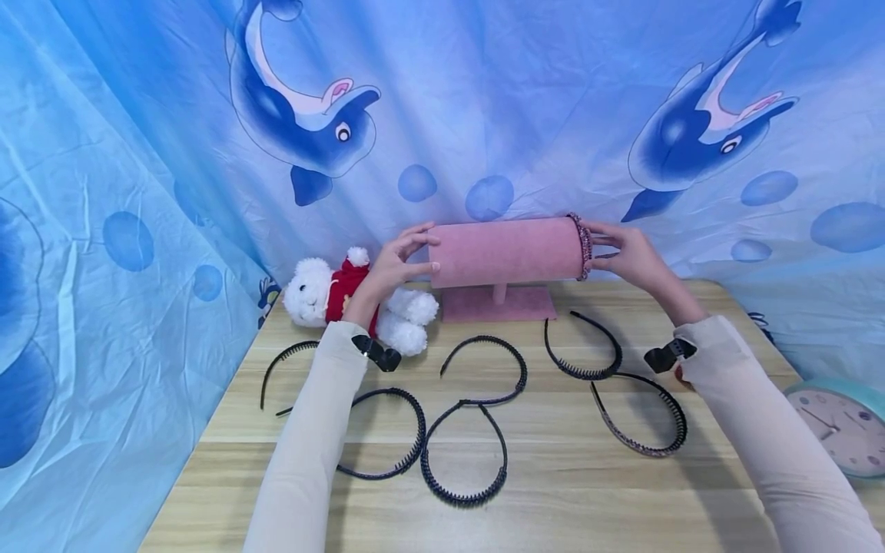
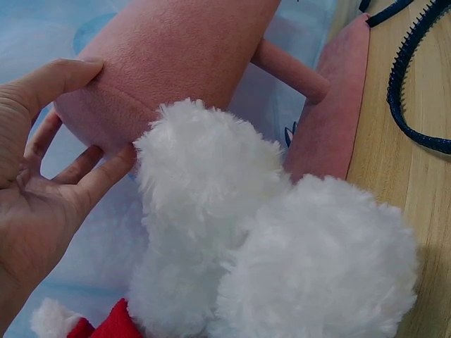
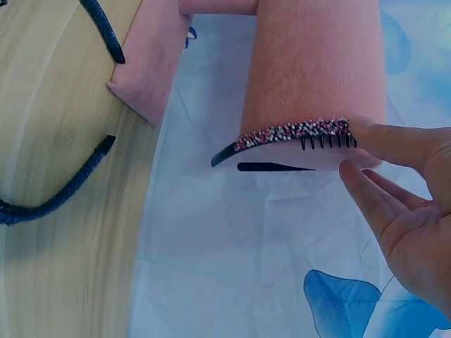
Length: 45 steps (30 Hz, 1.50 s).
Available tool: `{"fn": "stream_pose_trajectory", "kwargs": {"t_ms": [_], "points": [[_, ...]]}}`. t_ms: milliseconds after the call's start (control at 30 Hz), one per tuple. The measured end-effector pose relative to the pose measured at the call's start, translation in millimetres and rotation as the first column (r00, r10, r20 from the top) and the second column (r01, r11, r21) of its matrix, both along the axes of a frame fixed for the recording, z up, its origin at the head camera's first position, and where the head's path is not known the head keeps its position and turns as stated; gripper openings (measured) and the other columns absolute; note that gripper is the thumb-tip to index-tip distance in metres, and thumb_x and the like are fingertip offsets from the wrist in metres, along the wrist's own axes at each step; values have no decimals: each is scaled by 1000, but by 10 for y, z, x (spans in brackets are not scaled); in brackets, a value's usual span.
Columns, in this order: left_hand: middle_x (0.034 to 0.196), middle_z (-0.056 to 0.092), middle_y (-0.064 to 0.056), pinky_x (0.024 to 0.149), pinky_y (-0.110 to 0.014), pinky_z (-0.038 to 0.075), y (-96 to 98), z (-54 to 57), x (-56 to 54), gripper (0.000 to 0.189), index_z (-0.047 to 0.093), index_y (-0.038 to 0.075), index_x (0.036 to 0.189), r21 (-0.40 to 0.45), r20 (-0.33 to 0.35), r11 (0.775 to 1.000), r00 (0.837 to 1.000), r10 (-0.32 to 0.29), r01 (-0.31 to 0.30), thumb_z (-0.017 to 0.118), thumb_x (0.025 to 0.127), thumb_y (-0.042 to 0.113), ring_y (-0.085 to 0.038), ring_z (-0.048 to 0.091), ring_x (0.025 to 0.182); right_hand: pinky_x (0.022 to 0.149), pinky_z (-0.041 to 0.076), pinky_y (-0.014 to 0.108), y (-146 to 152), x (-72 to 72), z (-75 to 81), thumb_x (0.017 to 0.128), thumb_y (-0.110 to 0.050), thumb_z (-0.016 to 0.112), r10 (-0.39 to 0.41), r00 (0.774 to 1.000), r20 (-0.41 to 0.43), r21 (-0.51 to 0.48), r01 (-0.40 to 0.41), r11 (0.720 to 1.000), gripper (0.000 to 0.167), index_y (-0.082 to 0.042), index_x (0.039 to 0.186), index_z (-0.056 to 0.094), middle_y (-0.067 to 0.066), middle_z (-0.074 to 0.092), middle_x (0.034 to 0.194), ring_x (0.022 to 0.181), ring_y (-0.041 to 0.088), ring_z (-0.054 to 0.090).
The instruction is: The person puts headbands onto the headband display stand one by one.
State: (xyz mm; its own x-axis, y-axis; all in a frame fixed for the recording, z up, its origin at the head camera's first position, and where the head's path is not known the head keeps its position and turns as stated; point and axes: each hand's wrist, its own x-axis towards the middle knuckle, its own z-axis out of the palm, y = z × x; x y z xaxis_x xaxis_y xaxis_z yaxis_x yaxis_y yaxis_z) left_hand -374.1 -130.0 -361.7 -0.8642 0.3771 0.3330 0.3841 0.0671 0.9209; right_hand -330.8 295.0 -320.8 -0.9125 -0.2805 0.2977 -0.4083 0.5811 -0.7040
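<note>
A pink velvety display roll (image 1: 508, 250) lies level on its T-shaped stand at the back of the table. My left hand (image 1: 399, 261) holds the roll's left end, thumb on one side and fingertips on the other, as the left wrist view shows. At the opposite end, a headband (image 1: 581, 246) covered in small red, white and dark beads curves over the roll's edge. My right hand (image 1: 631, 257) pinches this headband with thumb and fingers. In the right wrist view, black comb teeth of the headband (image 3: 292, 132) show beside the thumb, and its tips stick out past the roll.
Several dark toothed headbands (image 1: 463, 499) lie spread over the wooden table (image 1: 553, 507). A white plush toy (image 1: 307, 292) in a red top lies left of the stand's base (image 1: 470, 306). To the right is a mint-rimmed clock (image 1: 840, 430). A blue dolphin-print curtain (image 1: 484, 92) hangs behind.
</note>
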Motion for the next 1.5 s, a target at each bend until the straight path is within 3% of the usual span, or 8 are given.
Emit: {"fn": "stream_pose_trajectory", "kwargs": {"t_ms": [100,267,433,867,967,1100,1367,1500], "points": [[161,41,0,127,-54,27,-7,-8,-7,44,63,-1,130,8,-2,1000,1000,-4,4,75,87,-3,-28,37,151,100,58,31,9,-27,27,83,12,75,28,1000,7,46,-28,999,77,-7,152,47,22,40,160,142,46,43],[161,41,0,126,-53,29,-10,-12,-11,44,63,0,130,12,0,1000,1000,-9,9,75,87,-2,-28,38,151,116,35,67,6,-87,55,78,14,78,89,996,20,111,-90,990,88,-8,155,40,17,21,169,154,45,21],[163,38,-1,123,-41,38,-9,1,-2,45,63,0,132,-1,20,1000,1000,-10,10,74,88,-2,-28,36,151,119,32,65,-3,-123,58,77,14,79,87,996,8,161,-87,983,90,-7,155,40,16,24,168,152,47,24],[164,36,-10,125,-43,34,26,188,166,45,62,-5,130,17,54,1000,998,-16,15,74,86,-6,-32,35,152,113,40,66,-6,-147,83,76,6,84,-3,1000,-25,227,9,974,87,-15,152,48,17,38,162,143,54,36],[163,38,-9,125,-42,34,21,182,167,44,63,-4,129,21,55,1000,998,-12,11,74,86,-6,-32,35,151,85,58,51,-27,-148,79,76,3,85,-18,998,-60,264,33,964,87,-17,152,49,16,41,161,103,46,65],[162,40,-4,125,-41,34,12,177,172,44,64,-3,128,23,66,1000,998,-5,3,75,86,-5,-30,36,151,55,43,33,-58,-162,65,75,1,86,-41,996,-74,294,61,954,87,-21,151,50,14,42,161,56,22,43],[162,39,-3,125,-42,35,9,183,171,45,63,-3,130,17,80,1000,997,-12,10,76,86,-4,-30,34,152,66,40,37,-148,-182,89,75,0,86,-19,995,-102,314,50,948,84,-19,149,52,17,46,157,63,23,44],[163,39,-3,124,-45,35,16,193,165,45,63,-2,130,18,83,1000,997,-12,10,75,87,-3,-30,34,153,76,45,43,-222,-212,111,76,0,86,2,996,-84,295,23,955,82,-19,149,52,16,45,159,90,35,57]]}}
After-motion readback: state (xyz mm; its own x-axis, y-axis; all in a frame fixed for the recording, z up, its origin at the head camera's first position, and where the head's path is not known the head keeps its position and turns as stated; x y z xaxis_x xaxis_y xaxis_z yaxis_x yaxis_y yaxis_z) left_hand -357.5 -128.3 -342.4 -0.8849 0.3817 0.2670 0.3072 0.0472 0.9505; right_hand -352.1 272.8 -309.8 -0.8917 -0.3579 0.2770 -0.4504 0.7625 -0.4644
